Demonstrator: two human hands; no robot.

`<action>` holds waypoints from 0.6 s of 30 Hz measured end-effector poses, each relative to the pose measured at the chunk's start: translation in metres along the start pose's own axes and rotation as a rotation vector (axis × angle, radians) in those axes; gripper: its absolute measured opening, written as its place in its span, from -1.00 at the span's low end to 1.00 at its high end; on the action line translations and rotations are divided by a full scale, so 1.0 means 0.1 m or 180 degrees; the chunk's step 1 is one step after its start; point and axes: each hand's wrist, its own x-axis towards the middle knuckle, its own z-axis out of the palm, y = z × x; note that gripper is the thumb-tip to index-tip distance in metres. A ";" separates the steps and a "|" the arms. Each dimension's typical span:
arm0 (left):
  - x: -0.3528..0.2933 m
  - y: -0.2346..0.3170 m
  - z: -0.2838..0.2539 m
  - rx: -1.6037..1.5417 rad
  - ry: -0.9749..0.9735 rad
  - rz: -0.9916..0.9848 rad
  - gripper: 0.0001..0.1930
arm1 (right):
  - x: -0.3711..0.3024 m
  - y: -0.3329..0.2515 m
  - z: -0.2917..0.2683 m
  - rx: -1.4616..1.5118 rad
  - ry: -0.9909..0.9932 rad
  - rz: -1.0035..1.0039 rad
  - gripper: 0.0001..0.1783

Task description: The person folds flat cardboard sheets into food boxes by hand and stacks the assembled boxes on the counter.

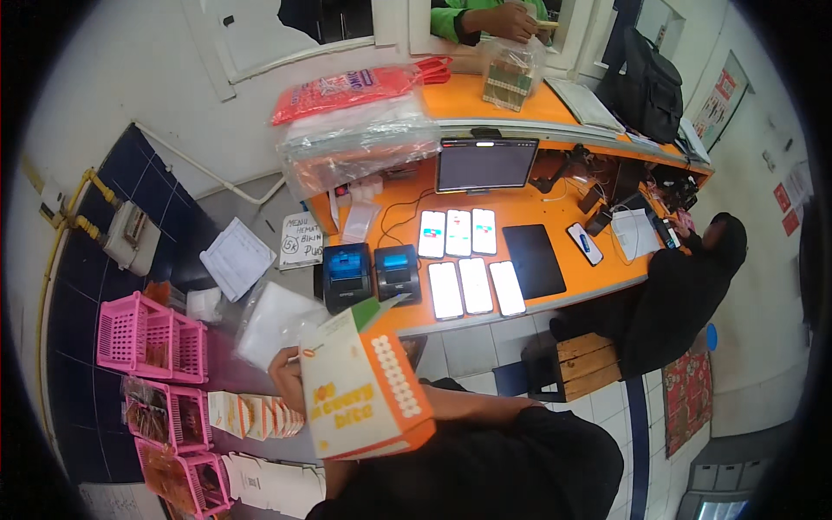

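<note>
Along the far side of the room, smooth white walls (104, 78) rise above a floor (468, 351) of pale, square tiles crossed by dark bands. An orange desk (598, 276) with a glossy top and a raised ledge fills the middle, and a grey side worktop (224, 340) runs down the left, against glazed navy tiles (78, 303). A seated person in black (693, 295) is at the desk's right end, near a stool (589, 364) with wooden slats. On the side worktop stand rigid pink baskets (121, 338) with latticed walls. In front of the desk, above the person's lap, is a boxy cardboard carton (368, 399), cream with an orange side, a scalloped white pattern and a green flap sticking up. The left hand (286, 374) grips its left edge, fingers bent against the card. The right forearm (485, 403) reaches behind the carton, which hides the right hand; I cannot tell how its fingers stand. Beyond lie a crinkled, clear plastic bag (282, 325) with white contents, two boxy black printers (347, 282), and six flat, lit phones (446, 290) in two rows.
</note>
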 end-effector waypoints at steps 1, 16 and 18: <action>0.11 -0.12 0.01 -0.0089 -0.0025 0.0371 -0.69 | 0.01 0.02 -0.04 0.0254 -0.0177 0.0283 -0.41; 0.19 0.31 0.50 -0.0674 -0.0308 -0.0149 -0.69 | -0.06 0.02 -0.75 -0.0862 0.0719 0.0304 -0.51; 0.16 0.35 0.56 -0.0527 -0.0397 -0.0052 -0.68 | -0.07 -0.02 -0.77 -0.0788 0.0706 0.0445 -0.51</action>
